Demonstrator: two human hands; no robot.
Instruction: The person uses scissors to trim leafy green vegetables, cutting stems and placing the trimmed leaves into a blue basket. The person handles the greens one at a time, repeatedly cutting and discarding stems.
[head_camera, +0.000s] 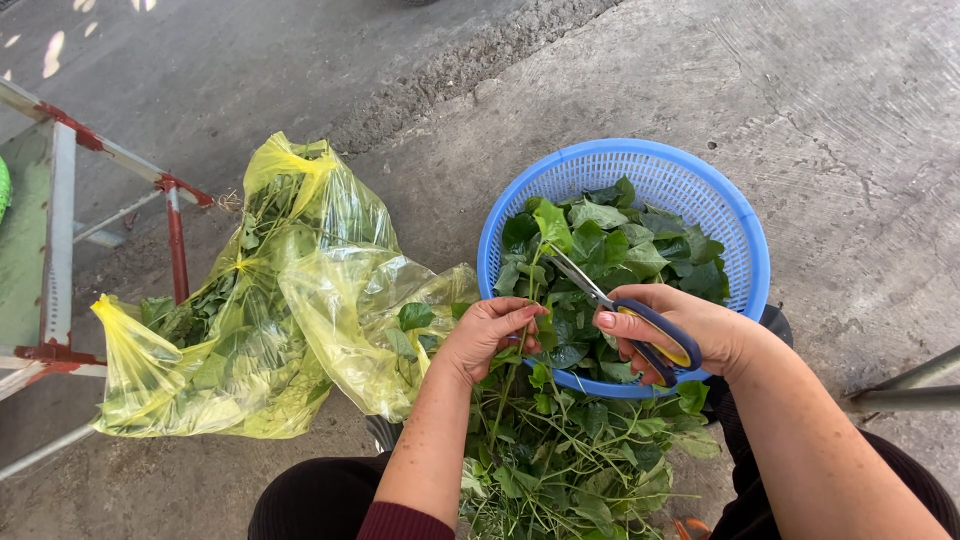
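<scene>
I'm pinching a leafy stem (527, 300) in my left hand (490, 335) above the blue basket (745, 240) so cut leaves drop in, right hand (690, 330) closed around the scissors (625, 315), blades open at the stem

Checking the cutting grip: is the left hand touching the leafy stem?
Touching. The head view shows the left hand pinching the leafy stem between its fingers, near the scissors held by the right hand.

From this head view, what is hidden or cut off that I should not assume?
- Blue basket: near rim and floor hidden by leaves and the right hand.
- Scissors: blade tips lost among leaves.
- Yellow bag: contents blurred by plastic.
- Left hand: the stem it pinches is hidden.
- Metal frame: cut off at left edge.
</scene>
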